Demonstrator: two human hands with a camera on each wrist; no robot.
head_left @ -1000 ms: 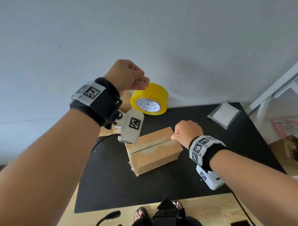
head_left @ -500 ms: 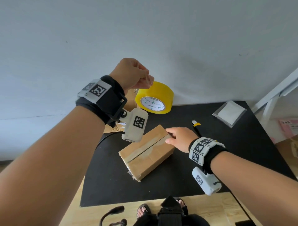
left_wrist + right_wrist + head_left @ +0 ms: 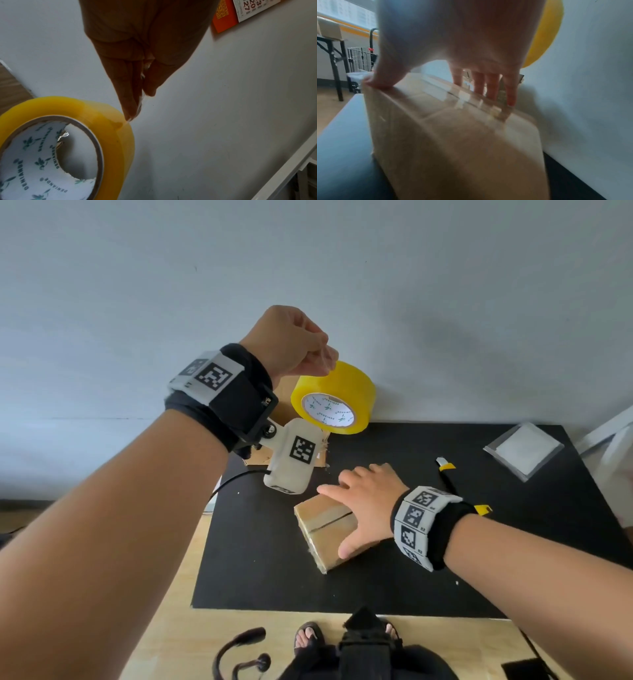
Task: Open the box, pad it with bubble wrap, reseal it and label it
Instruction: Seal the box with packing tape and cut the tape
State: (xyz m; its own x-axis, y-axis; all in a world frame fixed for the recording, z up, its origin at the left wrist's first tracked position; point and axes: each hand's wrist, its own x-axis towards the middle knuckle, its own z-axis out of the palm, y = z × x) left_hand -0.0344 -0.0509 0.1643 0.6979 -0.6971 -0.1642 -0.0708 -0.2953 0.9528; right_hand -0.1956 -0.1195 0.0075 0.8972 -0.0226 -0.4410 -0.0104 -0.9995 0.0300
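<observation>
Left hand (image 3: 289,344) pinches loose end of tape roll (image 3: 334,398), hanging above box (image 3: 329,529) | right hand (image 3: 368,501) spread flat on box on black mat (image 3: 260,570) | flaps closed, seam untaped | resealing starts, label remains

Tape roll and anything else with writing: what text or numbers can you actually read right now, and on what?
"DENIANDE", repeated around the white core label of the tape roll.
"20" and "27", plus part of a "3", on the wall calendar; its finer print is too small.
Wristband markers carry square codes; their tiny digits are unreadable.
Box: no print visible.
</observation>
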